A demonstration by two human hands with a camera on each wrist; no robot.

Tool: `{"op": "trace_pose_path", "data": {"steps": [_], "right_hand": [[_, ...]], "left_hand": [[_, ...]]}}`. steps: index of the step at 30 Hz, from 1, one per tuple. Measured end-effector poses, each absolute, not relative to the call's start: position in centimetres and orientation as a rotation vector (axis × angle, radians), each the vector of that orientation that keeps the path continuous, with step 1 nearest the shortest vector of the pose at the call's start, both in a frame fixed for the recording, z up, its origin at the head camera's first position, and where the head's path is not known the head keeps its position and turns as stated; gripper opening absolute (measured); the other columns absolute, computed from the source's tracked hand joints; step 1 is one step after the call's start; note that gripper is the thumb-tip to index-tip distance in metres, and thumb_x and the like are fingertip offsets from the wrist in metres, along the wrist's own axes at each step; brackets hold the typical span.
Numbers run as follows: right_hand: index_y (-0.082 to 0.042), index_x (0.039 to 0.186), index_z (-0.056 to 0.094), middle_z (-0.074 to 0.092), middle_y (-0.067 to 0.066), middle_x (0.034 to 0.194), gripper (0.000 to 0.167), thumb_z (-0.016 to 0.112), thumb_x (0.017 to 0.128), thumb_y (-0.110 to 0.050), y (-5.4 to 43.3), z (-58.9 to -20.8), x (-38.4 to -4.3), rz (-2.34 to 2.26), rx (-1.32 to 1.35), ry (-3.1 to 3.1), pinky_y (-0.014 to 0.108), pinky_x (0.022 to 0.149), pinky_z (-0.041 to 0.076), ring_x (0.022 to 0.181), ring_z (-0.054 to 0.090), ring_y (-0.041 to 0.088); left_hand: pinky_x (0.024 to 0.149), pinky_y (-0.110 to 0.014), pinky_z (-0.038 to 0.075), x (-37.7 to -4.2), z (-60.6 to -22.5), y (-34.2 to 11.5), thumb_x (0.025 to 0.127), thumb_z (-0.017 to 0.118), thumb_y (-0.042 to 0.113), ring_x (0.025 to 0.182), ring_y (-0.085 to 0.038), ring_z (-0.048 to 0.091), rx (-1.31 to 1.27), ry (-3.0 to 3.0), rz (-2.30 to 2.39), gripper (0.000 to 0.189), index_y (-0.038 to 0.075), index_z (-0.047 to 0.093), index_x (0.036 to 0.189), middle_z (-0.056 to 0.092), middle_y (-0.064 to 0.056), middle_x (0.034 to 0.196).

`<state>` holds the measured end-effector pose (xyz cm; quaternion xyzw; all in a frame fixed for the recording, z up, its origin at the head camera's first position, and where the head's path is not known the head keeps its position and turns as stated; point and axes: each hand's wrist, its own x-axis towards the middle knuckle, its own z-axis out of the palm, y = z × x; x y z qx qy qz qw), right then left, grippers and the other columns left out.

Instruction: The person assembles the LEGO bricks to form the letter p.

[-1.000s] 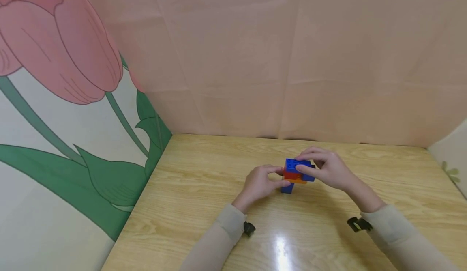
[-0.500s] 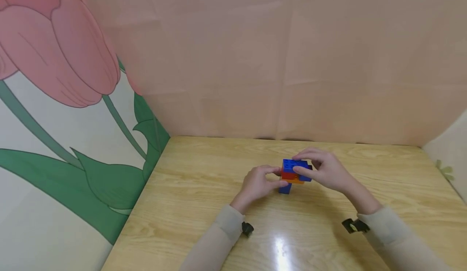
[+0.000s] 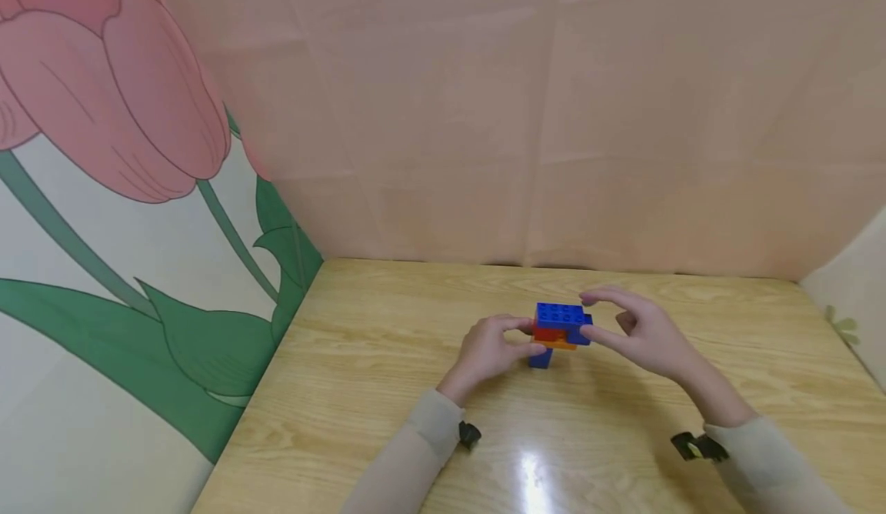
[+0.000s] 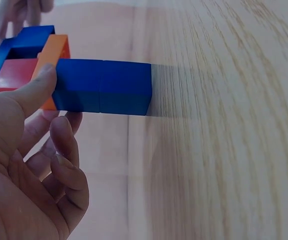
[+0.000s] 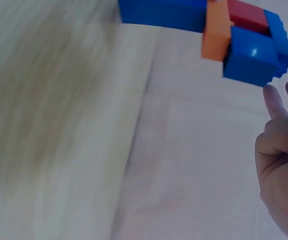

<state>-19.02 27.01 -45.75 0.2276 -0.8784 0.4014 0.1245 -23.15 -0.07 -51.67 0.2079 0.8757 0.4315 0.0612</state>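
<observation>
A small tower of toy building bricks stands on the table. Its column of two blue bricks (image 4: 104,90) carries an orange brick (image 4: 59,47). A red brick (image 3: 545,334) and a smaller blue brick (image 5: 250,57) sit side by side on the orange one. Across the top lies a studded blue brick (image 3: 559,314). My left hand (image 3: 486,350) pinches the tower's left side around the orange level, thumb in front. Close by the tower's right end, my right hand (image 3: 647,337) has thumb and fingers spread, holding nothing; whether a fingertip still touches the brick I cannot tell.
The wooden table (image 3: 388,306) ends at a pinkish cloth backdrop (image 3: 429,152). A panel with a printed tulip (image 3: 138,98) borders the left side. Dark wrist devices hang at both cuffs.
My right hand has let go of the top blue brick and drawn back to the right, fingers spreading. The left hand keeps its pinch on the tower, which stays in place.
</observation>
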Motion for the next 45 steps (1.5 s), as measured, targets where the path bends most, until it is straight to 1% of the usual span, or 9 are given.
{"op": "trace_pose_path", "data": {"steps": [8, 17, 22, 25, 29, 34, 38, 42, 45], "right_hand": [[-0.021, 0.13, 0.066, 0.066, -0.006, 0.09, 0.042, 0.082, 0.092, -0.015, 27.7, -47.8, -18.4, 1.31, 0.598, -2.619, 0.027, 0.036, 0.032, 0.042, 0.029, 0.002], [-0.014, 0.127, 0.068, 0.072, 0.01, 0.117, 0.038, 0.082, 0.091, -0.012, 27.1, -48.7, -18.8, 1.243, 0.569, -2.574, 0.024, 0.054, 0.044, 0.053, 0.045, 0.005], [-0.013, 0.13, 0.067, 0.072, 0.011, 0.121, 0.038, 0.079, 0.095, -0.023, 26.9, -48.7, -18.9, 1.158, 0.467, -2.634, 0.024, 0.076, 0.054, 0.093, 0.066, 0.019], [-0.011, 0.131, 0.066, 0.071, 0.012, 0.122, 0.039, 0.076, 0.098, -0.029, 26.9, -48.6, -19.1, 1.156, 0.413, -2.669, 0.024, 0.081, 0.054, 0.108, 0.066, 0.028], [-0.011, 0.131, 0.066, 0.072, 0.011, 0.122, 0.04, 0.074, 0.099, -0.034, 27.1, -48.6, -19.2, 1.167, 0.361, -2.703, 0.022, 0.081, 0.053, 0.109, 0.066, 0.03], [-0.011, 0.13, 0.066, 0.073, 0.01, 0.119, 0.037, 0.073, 0.1, -0.032, 27.0, -49.0, -19.4, 1.268, 0.347, -2.704, 0.024, 0.078, 0.055, 0.104, 0.068, 0.019], [-0.012, 0.128, 0.065, 0.072, 0.011, 0.119, 0.033, 0.073, 0.1, -0.026, 26.8, -49.7, -19.6, 1.37, 0.375, -2.682, 0.026, 0.078, 0.056, 0.103, 0.068, 0.011], [-0.013, 0.127, 0.064, 0.072, 0.01, 0.12, 0.031, 0.074, 0.1, -0.026, 26.4, -50.2, -19.6, 1.352, 0.402, -2.687, 0.028, 0.08, 0.056, 0.107, 0.068, 0.02], [-0.012, 0.13, 0.06, 0.07, 0.012, 0.123, 0.045, 0.079, 0.095, -0.034, 26.1, -50.3, -19.6, 1.298, 0.419, -2.724, 0.043, 0.086, 0.058, 0.113, 0.067, 0.033]], "left_hand": [[0.104, -0.046, 0.049, -23.2, -51.5, -0.3, 0.086, 0.076, 0.061, 0.122, -0.016, 0.064, 0.624, 2.64, 1.31, 0.051, 0.029, 0.076, 0.126, 0.07, 0.022, 0.114], [0.103, -0.045, 0.05, -23.3, -51.9, -0.4, 0.087, 0.074, 0.062, 0.122, -0.014, 0.064, 0.662, 2.642, 1.325, 0.053, 0.029, 0.075, 0.128, 0.07, 0.022, 0.116], [0.097, -0.042, 0.052, -23.2, -52.2, -0.4, 0.09, 0.072, 0.062, 0.118, -0.017, 0.065, 0.696, 2.696, 1.299, 0.056, 0.03, 0.07, 0.136, 0.07, 0.018, 0.118], [0.079, -0.035, 0.054, -23.0, -52.2, -0.5, 0.092, 0.071, 0.06, 0.094, -0.015, 0.068, 0.737, 2.733, 1.281, 0.062, 0.031, 0.062, 0.146, 0.071, 0.015, 0.116], [0.068, -0.031, 0.05, -22.5, -52.0, -0.8, 0.093, 0.07, 0.059, 0.078, -0.012, 0.063, 0.768, 2.747, 1.265, 0.068, 0.039, 0.048, 0.155, 0.072, 0.013, 0.116], [0.087, -0.033, 0.052, -21.7, -52.0, -1.0, 0.095, 0.067, 0.061, 0.104, -0.013, 0.067, 0.805, 2.783, 1.151, 0.072, 0.045, 0.037, 0.159, 0.071, 0.013, 0.117], [0.082, -0.03, 0.052, -21.4, -52.2, -1.0, 0.094, 0.068, 0.059, 0.09, -0.006, 0.065, 0.828, 2.794, 1.101, 0.076, 0.045, 0.033, 0.16, 0.07, 0.013, 0.116], [0.075, -0.026, 0.05, -21.3, -52.2, -1.0, 0.094, 0.069, 0.058, 0.073, 0.0, 0.057, 0.833, 2.816, 1.066, 0.079, 0.041, 0.033, 0.161, 0.07, 0.013, 0.113], [0.079, -0.028, 0.051, -21.1, -52.1, -1.0, 0.093, 0.07, 0.058, 0.083, -0.001, 0.061, 0.817, 2.83, 1.038, 0.08, 0.039, 0.033, 0.162, 0.07, 0.014, 0.113]]}}
